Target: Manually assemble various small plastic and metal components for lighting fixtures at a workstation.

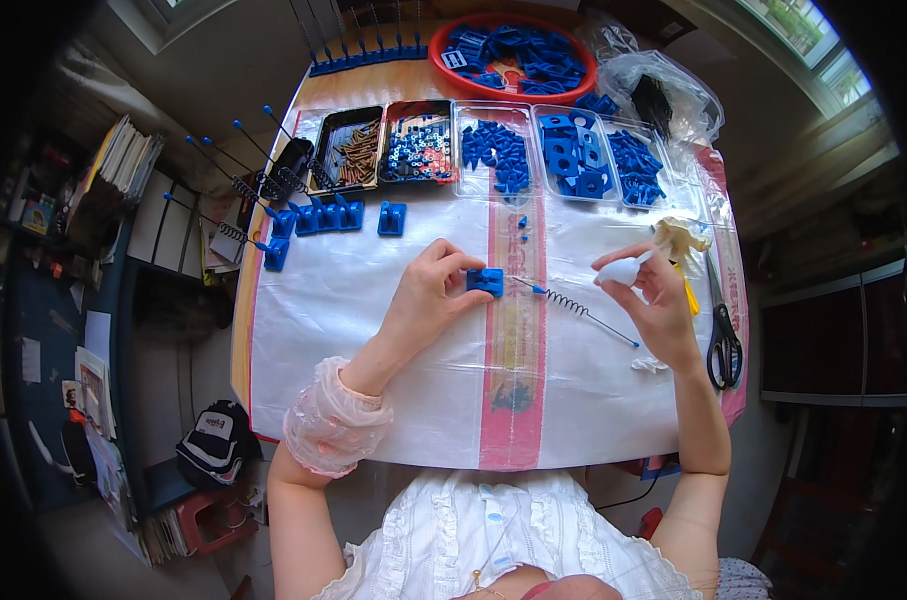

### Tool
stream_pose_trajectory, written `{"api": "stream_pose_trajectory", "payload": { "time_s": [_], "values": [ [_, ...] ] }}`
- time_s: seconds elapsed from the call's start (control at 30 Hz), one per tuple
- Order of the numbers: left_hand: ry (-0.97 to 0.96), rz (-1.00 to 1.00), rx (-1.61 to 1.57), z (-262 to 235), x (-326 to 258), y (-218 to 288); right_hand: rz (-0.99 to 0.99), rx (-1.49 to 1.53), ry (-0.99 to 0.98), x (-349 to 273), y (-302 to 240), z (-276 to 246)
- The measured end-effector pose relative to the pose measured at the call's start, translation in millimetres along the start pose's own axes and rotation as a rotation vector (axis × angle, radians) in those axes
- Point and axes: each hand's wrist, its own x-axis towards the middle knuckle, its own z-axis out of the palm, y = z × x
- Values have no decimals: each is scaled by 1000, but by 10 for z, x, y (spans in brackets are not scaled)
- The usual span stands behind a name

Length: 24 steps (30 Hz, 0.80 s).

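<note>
My left hand (429, 290) pinches a small blue plastic base (486, 283) against the table's middle, on the striped part of the sheet. Raised to the right, my right hand (659, 300) is closed around a small white, rounded piece (624, 270) that looks like a squeeze bottle; its lower part is hidden by the fingers. Between the hands lies a thin rod with a black coil spring (569, 303), a blue cone at one end and a blue tip at the other. Two tiny blue cones (523, 222) rest just beyond the base.
Trays of brown screws (359, 152), small nuts (421, 148) and blue parts (576, 150) line the far side. Behind them stands a red basin (436, 65) of blue pieces. Blue bases (329, 215), some with upright springs, sit far left. Black scissors (724, 345) lie right.
</note>
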Motion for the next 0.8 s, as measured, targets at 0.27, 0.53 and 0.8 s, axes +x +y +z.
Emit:
{"api": "stream_pose_trajectory", "payload": {
  "time_s": [0.27,0.53,0.8],
  "values": [
    [2,-15,-8,6,18,-4,47,373,-96,-55,493,-161],
    [1,-22,-15,-13,24,-6,114,428,4,-38,476,-72],
    [2,-13,-20,-4,31,-30,98,365,63,-66,465,-96]
  ]
}}
